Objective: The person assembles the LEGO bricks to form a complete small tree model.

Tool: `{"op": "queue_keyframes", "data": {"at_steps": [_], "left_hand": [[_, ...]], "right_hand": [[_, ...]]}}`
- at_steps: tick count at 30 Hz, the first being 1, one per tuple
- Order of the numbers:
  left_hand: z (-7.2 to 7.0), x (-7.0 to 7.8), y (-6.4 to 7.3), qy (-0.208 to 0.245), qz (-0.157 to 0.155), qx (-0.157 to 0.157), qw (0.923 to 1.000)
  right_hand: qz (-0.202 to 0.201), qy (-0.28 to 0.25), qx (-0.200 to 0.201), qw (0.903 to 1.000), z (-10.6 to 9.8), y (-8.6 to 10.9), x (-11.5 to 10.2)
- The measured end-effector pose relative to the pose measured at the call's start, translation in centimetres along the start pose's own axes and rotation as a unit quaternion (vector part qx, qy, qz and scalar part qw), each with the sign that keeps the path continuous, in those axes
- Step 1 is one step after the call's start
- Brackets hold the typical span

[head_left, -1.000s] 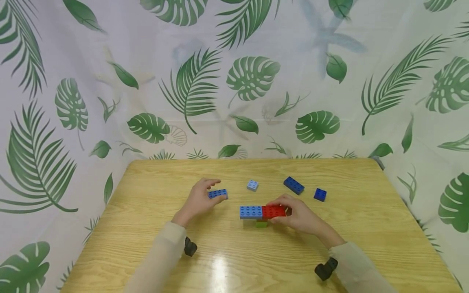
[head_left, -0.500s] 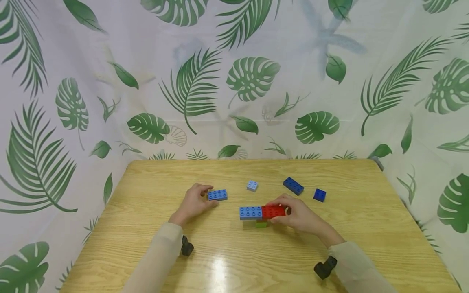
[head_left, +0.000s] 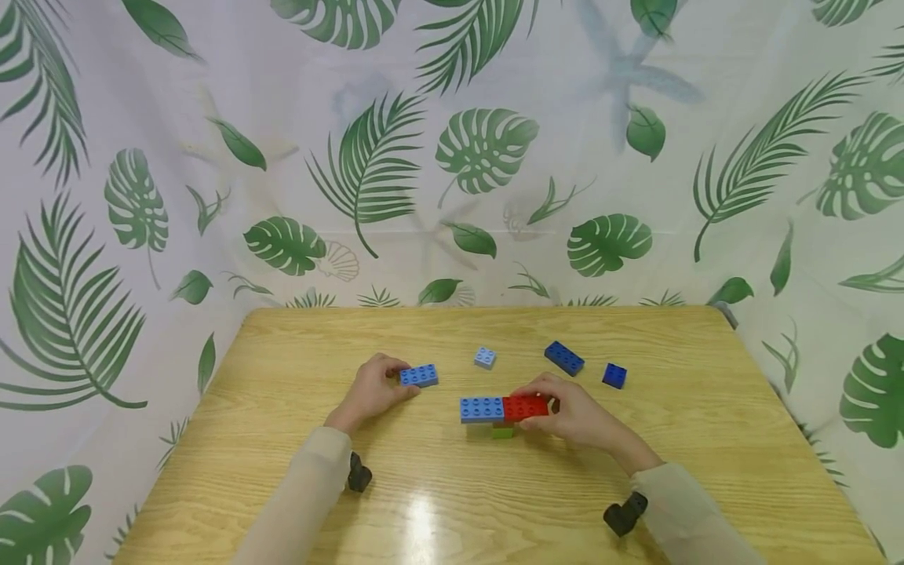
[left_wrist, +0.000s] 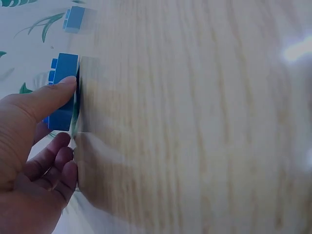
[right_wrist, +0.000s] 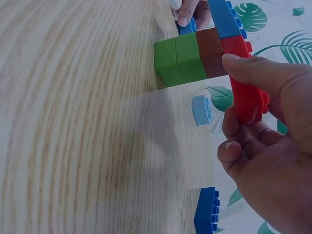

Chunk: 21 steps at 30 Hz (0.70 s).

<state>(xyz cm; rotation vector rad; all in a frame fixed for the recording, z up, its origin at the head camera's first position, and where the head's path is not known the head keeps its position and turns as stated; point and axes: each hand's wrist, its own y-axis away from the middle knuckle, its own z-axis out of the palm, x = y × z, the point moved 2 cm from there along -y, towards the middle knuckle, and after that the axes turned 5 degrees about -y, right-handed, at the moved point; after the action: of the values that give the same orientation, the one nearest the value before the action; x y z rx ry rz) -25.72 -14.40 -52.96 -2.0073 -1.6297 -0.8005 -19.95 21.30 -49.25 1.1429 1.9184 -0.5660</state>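
My left hand (head_left: pixel 374 387) pinches the left end of a blue eight-stud toy brick (head_left: pixel 420 376) lying at the table's left middle. In the left wrist view the thumb lies across the side of that brick (left_wrist: pixel 64 109). My right hand (head_left: pixel 575 413) grips a red brick (head_left: pixel 526 407) between thumb and fingers. The red brick sits at the top of a small tower, end to end with a light-blue brick (head_left: pixel 482 409) that overhangs to the left. Beneath them, the right wrist view shows a brown brick (right_wrist: pixel 210 52) and two green bricks (right_wrist: pixel 176 61) stacked to the table.
Behind the tower lies a small pale-blue brick (head_left: pixel 484 358). Farther right are a long dark-blue brick (head_left: pixel 564 358) and a small dark-blue brick (head_left: pixel 614 375). A leaf-patterned curtain (head_left: pixel 395 267) rises along the back edge of the wooden table (head_left: pixel 438 502).
My left hand has drawn back slightly to the left and its fingers have closed on the end of the blue brick. My right hand stays on the red brick.
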Motion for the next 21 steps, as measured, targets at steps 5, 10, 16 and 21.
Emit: {"op": "queue_keyframes", "data": {"at_steps": [5,10,16,21], "left_hand": [[-0.2,0.5,0.1,0.003,0.004,-0.006,1.0000],[-0.5,1.9,0.4,0.013,0.009,-0.014,0.9998],[-0.8,4.0,0.9,0.002,0.057,-0.019,0.9982],[-1.2,5.7,1.0,0.008,0.101,-0.021,0.9946]], "right_hand": [[0.000,0.001,0.001,1.0000,0.0,-0.1,0.0],[-0.006,0.001,0.004,1.0000,0.1,-0.2,0.0],[-0.009,0.009,0.005,0.9999,0.1,-0.1,0.2],[-0.004,0.010,0.005,0.9999,0.0,-0.1,0.2]]}}
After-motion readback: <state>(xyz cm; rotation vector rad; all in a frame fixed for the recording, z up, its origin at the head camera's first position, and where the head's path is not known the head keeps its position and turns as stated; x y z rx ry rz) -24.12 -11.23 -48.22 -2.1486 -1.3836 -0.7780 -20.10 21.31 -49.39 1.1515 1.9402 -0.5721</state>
